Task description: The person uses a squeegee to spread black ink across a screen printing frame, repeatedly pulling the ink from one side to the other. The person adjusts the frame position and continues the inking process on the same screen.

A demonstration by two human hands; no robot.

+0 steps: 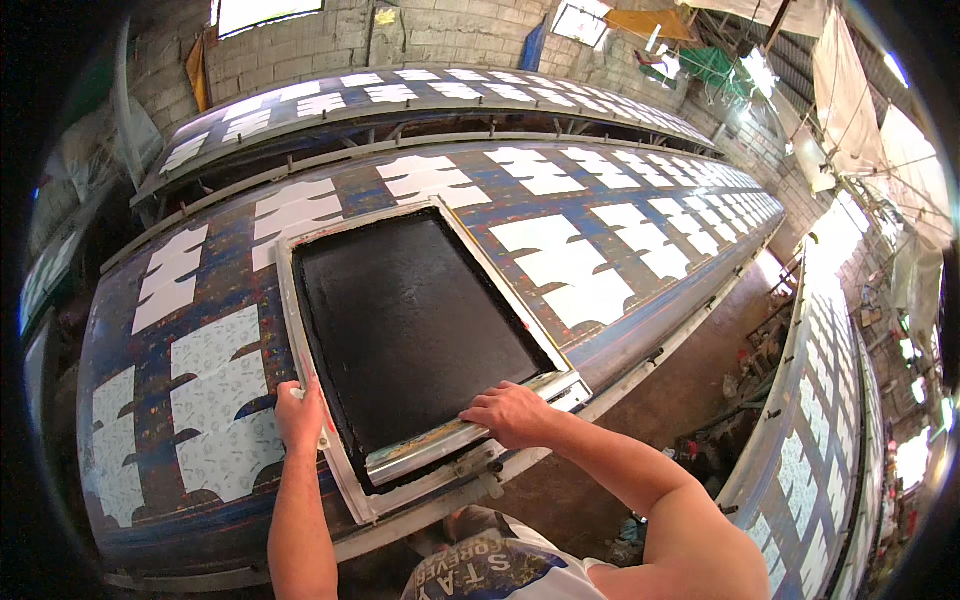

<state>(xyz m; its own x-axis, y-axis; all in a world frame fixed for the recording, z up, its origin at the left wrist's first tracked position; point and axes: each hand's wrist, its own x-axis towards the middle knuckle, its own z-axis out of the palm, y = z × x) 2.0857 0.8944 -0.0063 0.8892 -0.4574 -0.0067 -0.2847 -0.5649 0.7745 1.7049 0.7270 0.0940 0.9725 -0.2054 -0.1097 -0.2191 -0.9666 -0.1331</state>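
Note:
A rectangular screen-printing frame (296, 310) with a black ink-covered mesh (410, 320) rests on the long, paint-stained table (150, 352). My left hand (300, 415) is closed on the frame's left side near its front. My right hand (505, 415) has its fingers wrapped over a silver metal squeegee bar (415, 455), which lies along the frame's front inside edge. Around the frame lie several white fabric cutouts (560, 280); those at the near left (215, 420) carry a faint pale printed pattern.
A parallel table (450, 108) with white pieces runs behind, along a block wall (440, 40). Another long table (760, 470) lies on my right, beyond a brown floor aisle (680, 370) with clutter. A metal rail (650, 360) with stops edges my table. Pale cloths (840, 100) hang at upper right.

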